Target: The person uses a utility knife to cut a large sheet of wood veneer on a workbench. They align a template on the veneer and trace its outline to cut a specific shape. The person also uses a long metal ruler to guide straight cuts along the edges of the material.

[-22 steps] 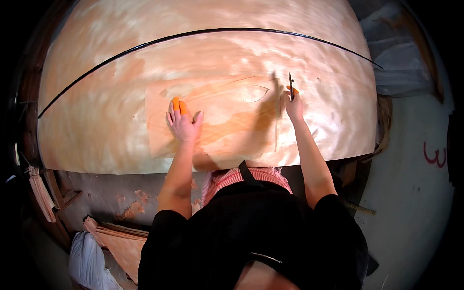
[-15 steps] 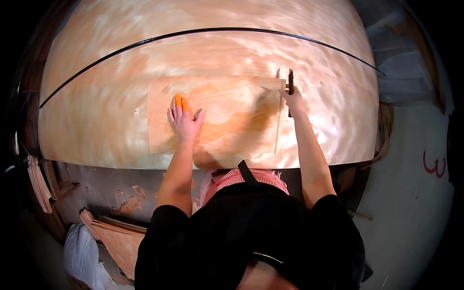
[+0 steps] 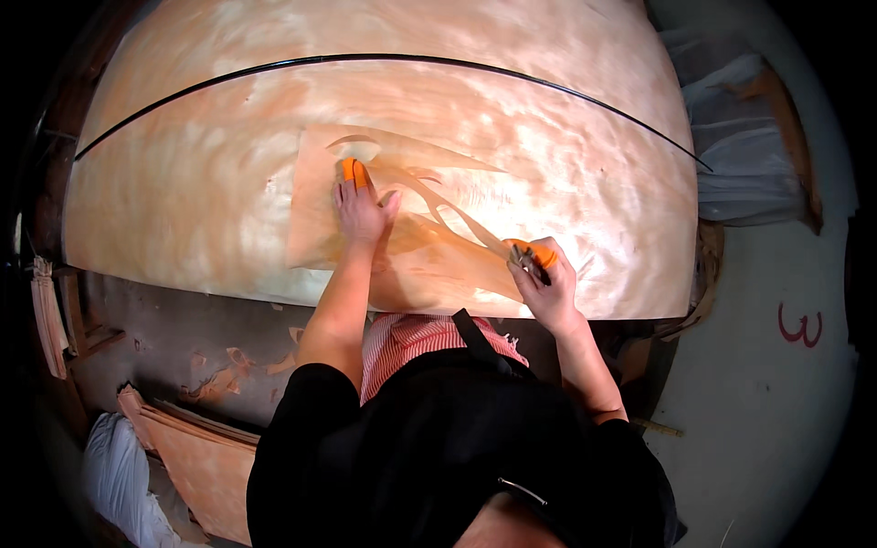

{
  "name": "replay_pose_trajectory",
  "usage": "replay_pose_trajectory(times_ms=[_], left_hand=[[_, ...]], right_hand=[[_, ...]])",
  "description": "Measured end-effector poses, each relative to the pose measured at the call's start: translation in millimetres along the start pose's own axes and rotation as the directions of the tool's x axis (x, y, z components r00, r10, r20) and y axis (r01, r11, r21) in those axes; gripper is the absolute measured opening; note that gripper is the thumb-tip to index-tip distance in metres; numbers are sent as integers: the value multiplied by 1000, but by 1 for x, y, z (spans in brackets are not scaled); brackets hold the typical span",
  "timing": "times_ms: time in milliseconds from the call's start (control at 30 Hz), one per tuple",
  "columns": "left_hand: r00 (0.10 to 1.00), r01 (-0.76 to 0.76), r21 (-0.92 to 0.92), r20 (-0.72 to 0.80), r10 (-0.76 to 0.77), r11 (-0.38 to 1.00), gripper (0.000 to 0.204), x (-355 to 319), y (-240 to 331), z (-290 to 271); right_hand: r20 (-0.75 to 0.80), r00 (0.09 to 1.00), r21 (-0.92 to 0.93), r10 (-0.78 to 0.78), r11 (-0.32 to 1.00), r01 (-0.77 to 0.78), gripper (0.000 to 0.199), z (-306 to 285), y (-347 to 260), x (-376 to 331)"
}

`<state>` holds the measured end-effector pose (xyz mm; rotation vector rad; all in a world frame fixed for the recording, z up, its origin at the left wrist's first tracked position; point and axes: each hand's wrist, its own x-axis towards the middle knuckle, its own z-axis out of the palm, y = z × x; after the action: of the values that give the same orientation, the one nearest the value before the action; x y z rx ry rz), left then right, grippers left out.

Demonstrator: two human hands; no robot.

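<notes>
A thin, pale orange-brown sheet of wood veneer [image 3: 315,228] lies on a large wood-faced table [image 3: 183,210]. Pressed flat on its left part is my left hand [image 3: 363,215], fingers stretched out, orange covers on some fingertips. My right hand [image 3: 551,283], also with orange finger covers, is closed near the table's front edge. From its fingers a narrow torn veneer strip [image 3: 470,233] runs back to the sheet, with an oval gap in it. Something dark shows between these fingers; its shape is mostly hidden.
A long, thin black strip [image 3: 384,57] crosses the table beyond the sheet. Stacked veneer sheets [image 3: 201,466] lean at the lower left beside a white bag [image 3: 128,470]. Veneer scraps [image 3: 224,379] litter the floor. Plastic-wrapped material [image 3: 744,155] stands at the right.
My right hand has come from the sheet's far right edge toward the front edge, and the sheet's right part has torn away into a strip. The left hand stays on the sheet.
</notes>
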<state>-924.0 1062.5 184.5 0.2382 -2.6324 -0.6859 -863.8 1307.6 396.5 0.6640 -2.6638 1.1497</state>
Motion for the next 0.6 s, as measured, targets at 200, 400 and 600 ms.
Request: replay_pose_trajectory(times_ms=[200, 400, 600], left_hand=[[980, -194, -112, 25, 198, 975, 78, 1, -26, -41], [883, -465, -99, 24, 469, 880, 23, 7, -61, -101], [889, -405, -33, -246, 385, 914, 16, -18, -57, -215]], right_hand=[[-241, 958, -173, -154, 978, 114, 28, 9, -43, -32], [-446, 893, -65, -58, 997, 33, 24, 9, -61, -89], [-578, 803, 297, 146, 954, 41, 21, 23, -69, -127]])
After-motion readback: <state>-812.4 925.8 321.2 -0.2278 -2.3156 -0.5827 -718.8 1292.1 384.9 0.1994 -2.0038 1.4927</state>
